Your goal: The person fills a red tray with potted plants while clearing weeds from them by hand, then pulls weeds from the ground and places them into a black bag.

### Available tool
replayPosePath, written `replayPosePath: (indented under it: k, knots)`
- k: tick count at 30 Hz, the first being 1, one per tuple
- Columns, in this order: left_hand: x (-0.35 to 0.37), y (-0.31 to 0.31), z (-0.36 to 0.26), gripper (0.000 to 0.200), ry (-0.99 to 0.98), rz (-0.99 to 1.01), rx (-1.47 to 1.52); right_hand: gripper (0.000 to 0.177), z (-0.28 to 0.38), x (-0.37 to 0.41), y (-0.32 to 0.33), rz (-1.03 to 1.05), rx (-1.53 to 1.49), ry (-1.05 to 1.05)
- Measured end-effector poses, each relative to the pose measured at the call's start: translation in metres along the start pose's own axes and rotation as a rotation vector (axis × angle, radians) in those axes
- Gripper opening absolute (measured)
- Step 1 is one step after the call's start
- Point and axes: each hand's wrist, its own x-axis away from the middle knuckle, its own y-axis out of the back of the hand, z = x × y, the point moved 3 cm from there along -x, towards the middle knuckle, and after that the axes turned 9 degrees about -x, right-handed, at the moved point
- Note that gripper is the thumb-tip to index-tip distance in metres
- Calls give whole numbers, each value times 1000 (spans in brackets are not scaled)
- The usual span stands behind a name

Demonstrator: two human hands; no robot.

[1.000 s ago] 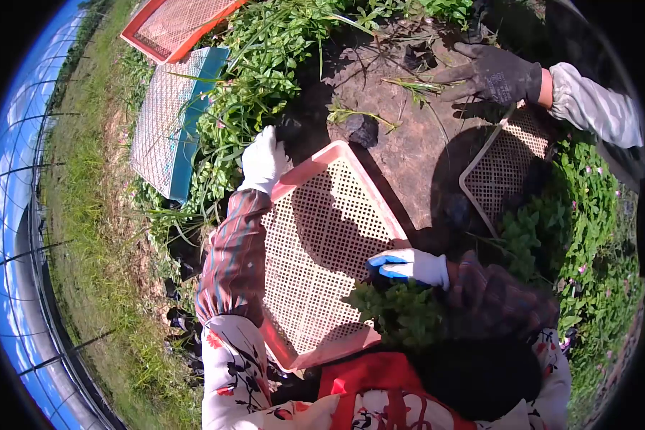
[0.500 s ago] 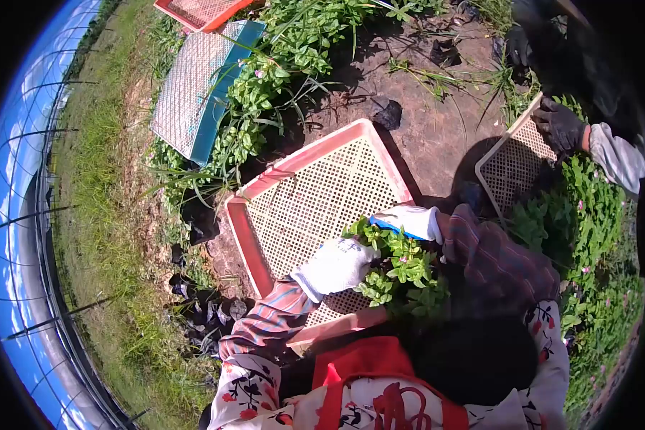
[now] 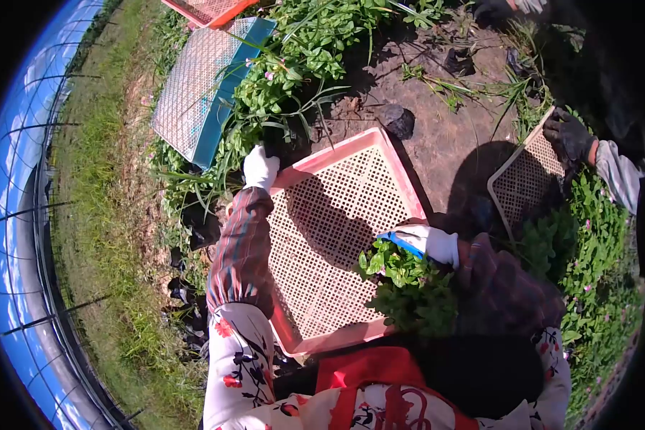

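Note:
My left hand (image 3: 261, 169), in a white glove, is stretched out past the far left rim of the pink crate (image 3: 287, 176). It touches the leaves of the green plants (image 3: 259, 115) there, and its fingertips are partly hidden among them. In its white glove, my right hand (image 3: 436, 242) is over the crate's right side, fingers closed along a blue strip-like object (image 3: 405, 245). Just beneath that hand is a leafy bunch (image 3: 403, 276) with small pink flowers. The crate's cream mesh floor (image 3: 337, 279) carries the shadow of my head and arm.
A teal-sided mesh crate (image 3: 233, 100) lies tilted on the plants, with an orange crate (image 3: 211, 13) behind. At right, another person's dark-gloved hand (image 3: 570, 136) is at a cream mesh tray (image 3: 529, 172). Flowering plants (image 3: 602, 251) line the right. Bare ground (image 3: 444, 129) lies beyond my crate.
My left hand has left the leafy bunch and moved up and left to the plants beyond the crate's rim. My right hand stays near the bunch with the blue object.

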Motion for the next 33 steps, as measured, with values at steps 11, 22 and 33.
replayPosePath:
  k: [11, 22, 33]
  knots:
    - [131, 100, -192, 28, -590, -386, 219, 50, 46, -28, 48, -532, -1266, -273]
    - [185, -6, -188, 25, -1013, 121, 155, 37, 18, -34, 72, -371, -190, -147]
    - [38, 39, 23, 48, 166, 82, -217, 40, 29, -44, 77, -99, 148, -257]
